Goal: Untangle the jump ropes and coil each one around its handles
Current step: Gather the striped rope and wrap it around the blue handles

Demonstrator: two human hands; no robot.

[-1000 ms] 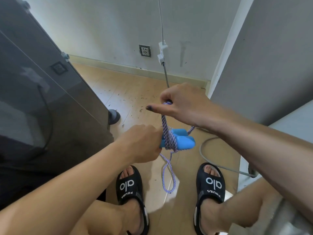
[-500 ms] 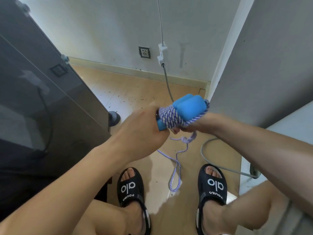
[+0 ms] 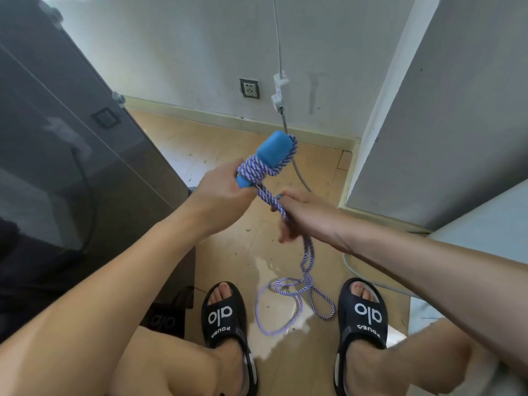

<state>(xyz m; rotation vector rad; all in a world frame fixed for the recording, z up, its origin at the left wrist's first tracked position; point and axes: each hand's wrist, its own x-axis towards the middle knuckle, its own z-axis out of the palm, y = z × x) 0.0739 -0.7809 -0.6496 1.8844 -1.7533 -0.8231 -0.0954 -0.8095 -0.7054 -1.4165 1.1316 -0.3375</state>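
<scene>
The left hand (image 3: 221, 192) grips the blue handles (image 3: 268, 155), tilted up toward the far wall and partly wound with purple-white rope (image 3: 307, 270), while to the right the right hand (image 3: 297, 215) clasps the slack strand, whose loops lie on the floor (image 3: 217, 138) between two black sandals (image 3: 224, 315).

Matt blue foam handles (image 3: 273, 150); braided cord rope (image 3: 307, 261); glossy wood-look floor (image 3: 217, 144).
</scene>
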